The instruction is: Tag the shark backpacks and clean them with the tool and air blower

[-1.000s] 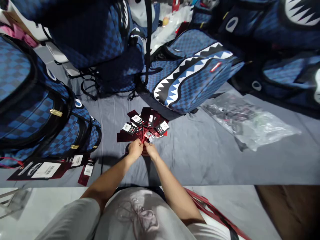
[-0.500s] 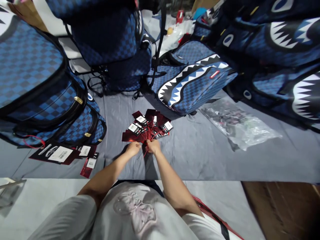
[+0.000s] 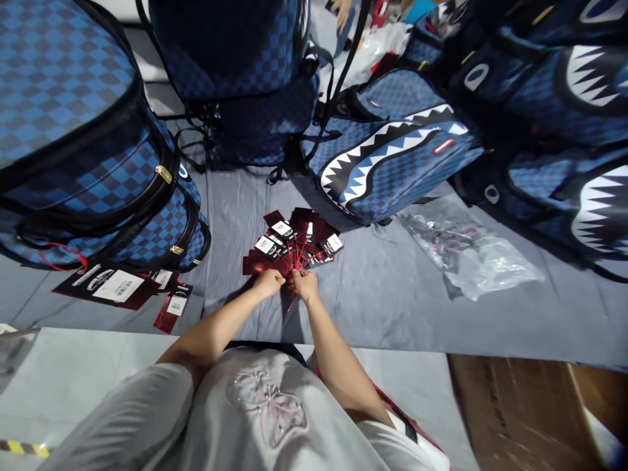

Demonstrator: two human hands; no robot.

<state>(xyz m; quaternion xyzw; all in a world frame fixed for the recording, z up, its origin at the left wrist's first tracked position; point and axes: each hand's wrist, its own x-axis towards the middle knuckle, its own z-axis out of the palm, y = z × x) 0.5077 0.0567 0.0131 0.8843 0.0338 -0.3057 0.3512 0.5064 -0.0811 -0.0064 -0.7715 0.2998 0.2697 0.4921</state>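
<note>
A fan of dark red and black hang tags (image 3: 321, 229) with white barcode stickers lies on the grey-covered table. Their red strings (image 3: 296, 257) gather toward me into one bunch. My right hand (image 3: 305, 285) is closed on this bunch, its loose ends sticking out below the fingers. Just to the left, my left hand (image 3: 269, 282) is pinched at the edge of the bunch, seemingly on a string; its fingertips are too small to make out exactly. The tags rest in front of both hands, overlapping each other.
Blue checkered backpacks (image 3: 63, 85) are stacked at the left, with more tags (image 3: 112, 284) hanging from a red string. A shark-mouth backpack (image 3: 392, 157) lies ahead, other backpacks (image 3: 540, 163) at right. A clear plastic bag (image 3: 483, 252) lies nearby. Another person's hand (image 3: 342, 13) shows at the far side.
My left hand has moved right, closer to the strings and my right hand. The camera view has shifted slightly. Another person's hand has come into view at the top.
</note>
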